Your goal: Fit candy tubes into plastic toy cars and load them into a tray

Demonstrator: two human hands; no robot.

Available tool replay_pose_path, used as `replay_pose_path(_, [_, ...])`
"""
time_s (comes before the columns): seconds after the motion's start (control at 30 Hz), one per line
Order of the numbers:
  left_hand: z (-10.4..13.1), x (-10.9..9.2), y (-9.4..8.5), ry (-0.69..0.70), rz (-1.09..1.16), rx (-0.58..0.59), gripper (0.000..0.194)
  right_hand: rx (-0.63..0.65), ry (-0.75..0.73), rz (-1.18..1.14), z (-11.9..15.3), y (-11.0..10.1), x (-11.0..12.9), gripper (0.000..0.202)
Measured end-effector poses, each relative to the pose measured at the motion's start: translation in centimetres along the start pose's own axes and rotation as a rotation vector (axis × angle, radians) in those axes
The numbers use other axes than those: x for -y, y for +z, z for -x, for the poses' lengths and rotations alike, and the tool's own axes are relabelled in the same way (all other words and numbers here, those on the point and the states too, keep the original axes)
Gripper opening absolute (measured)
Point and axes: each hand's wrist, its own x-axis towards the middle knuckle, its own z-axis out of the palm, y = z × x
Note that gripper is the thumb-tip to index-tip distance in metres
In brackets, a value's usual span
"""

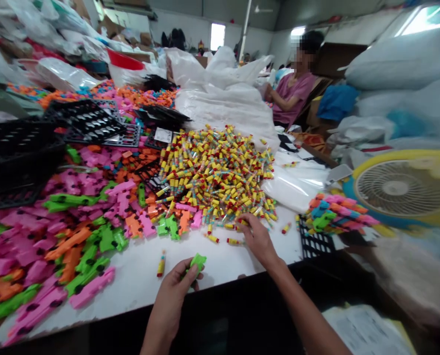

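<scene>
My left hand [177, 281] is closed around a green toy car [198, 262] near the table's front edge. To its left, a single small tube [161, 264] with a yellow label and red end stands apart on the white tabletop. My right hand [255, 240] is at the front edge of a heap of similar small tubes [216, 172]. Its thumb and fingers are pinched at one of them, partly hidden by the fingertips. Another loose tube [235, 241] lies just below that hand.
Pink, orange and green toy cars [72, 246] cover the table's left side. Black plastic trays [88, 121] lie on them. At right, toys bundled together [334, 213] rest on a black tray [318, 244] beside a yellow fan [400, 187]. Another person [295, 96] sits behind white sacks [227, 106].
</scene>
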Motion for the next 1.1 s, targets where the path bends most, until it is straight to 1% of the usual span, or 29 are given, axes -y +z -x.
replay_pose_path(0.1, [-0.3,0.1,-0.2,-0.034,0.008,-0.018,0.051,-0.031,-0.003,0.038,1.2,-0.5,-0.3,0.018])
replay_pose_path(0.2, [-0.8,0.1,-0.4,-0.074,0.013,-0.001,0.054,-0.096,0.0,0.08,1.9,-1.6,-1.6,0.019])
replay_pose_path(0.37, [-1.3,0.4,-0.6,-0.06,0.007,0.009,0.05,-0.29,0.064,0.173,0.9,-5.6,-5.1,0.025])
replay_pose_path(0.43, [-1.3,0.6,-0.5,-0.05,-0.002,0.003,0.051,-0.332,0.062,0.208,0.3,-6.6,-5.5,0.026])
replay_pose_path(0.47, [-1.2,0.6,-0.4,-0.048,-0.008,-0.001,0.052,-0.322,0.035,0.214,0.1,-6.6,-5.4,0.025])
replay_pose_path(0.53, [-1.2,0.5,0.0,-0.041,-0.029,-0.009,0.053,-0.223,-0.061,0.209,-0.1,-5.8,-4.4,0.021])
replay_pose_path(0.6, [-1.1,0.2,0.5,-0.026,-0.072,-0.022,0.053,-0.063,-0.144,0.23,-0.1,-4.2,-3.2,0.019])
replay_pose_path(0.67, [-1.1,-0.1,1.1,-0.004,-0.118,-0.035,0.053,0.049,-0.155,0.279,-0.2,-2.4,-2.3,0.018])
replay_pose_path(0.77, [-1.0,-0.3,1.8,0.017,-0.149,-0.04,0.056,0.092,-0.123,0.306,-0.7,-0.8,-1.9,0.014])
replay_pose_path(0.83, [-1.0,-0.3,2.1,0.015,-0.154,-0.041,0.057,0.098,-0.122,0.288,-0.9,-0.6,-1.6,0.013])
replay_pose_path(0.9, [-0.9,-0.3,2.3,0.028,-0.161,-0.058,0.056,0.13,-0.133,0.215,-0.6,-0.8,-0.8,0.013])
replay_pose_path(0.97, [-0.8,-0.4,2.6,0.057,-0.169,-0.076,0.051,0.202,-0.137,0.061,0.1,-1.0,0.6,0.015])
replay_pose_path(1.03, [-0.6,-0.6,2.8,0.083,-0.175,-0.07,0.046,0.3,-0.154,-0.095,1.2,-1.0,2.2,0.018])
replay_pose_path(1.1, [-0.5,-0.7,3.0,0.094,-0.189,-0.048,0.041,0.381,-0.202,-0.159,2.1,-0.8,3.4,0.02])
